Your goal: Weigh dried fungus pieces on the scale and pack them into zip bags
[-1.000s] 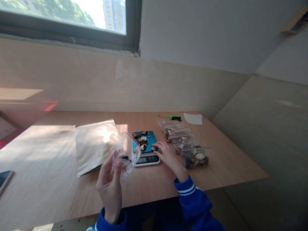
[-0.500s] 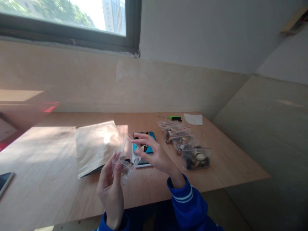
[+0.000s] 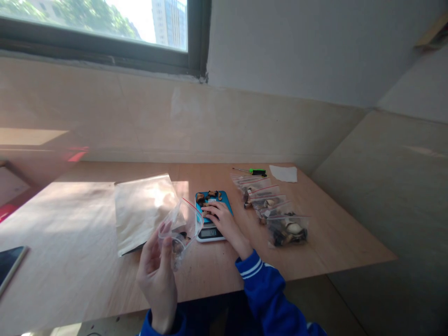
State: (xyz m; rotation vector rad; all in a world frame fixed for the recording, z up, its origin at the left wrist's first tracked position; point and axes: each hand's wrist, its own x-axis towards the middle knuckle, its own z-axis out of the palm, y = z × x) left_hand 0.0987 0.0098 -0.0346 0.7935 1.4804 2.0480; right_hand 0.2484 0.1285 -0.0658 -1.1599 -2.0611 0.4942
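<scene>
My left hand point(image 3: 159, 270) is closed round a clear zip bag point(image 3: 192, 212) with a red seal line, its mouth facing up and right. A few dark dried pieces point(image 3: 185, 236) lie low in it. My right hand point(image 3: 226, 221) reaches over the blue platform of a kitchen scale point(image 3: 227, 200), fingers stretched out and slightly bent, fingertips at the dried mushroom-like pieces point(image 3: 212, 193) there. Whether a piece is between the fingertips is hard to see. The scale's grey display point(image 3: 209, 233) faces me, its digits too small to read.
Several filled zip bags point(image 3: 289, 231) lie in a row right of the scale. Behind them are a green-handled screwdriver point(image 3: 257, 171) and white paper point(image 3: 284, 173). A large paper pouch point(image 3: 143, 210) lies left, a phone point(image 3: 12, 266) at the far left edge.
My right hand has moved from the bag's mouth down and right onto the pieces on the scale. The bag stays in my left hand, its mouth now spread wider.
</scene>
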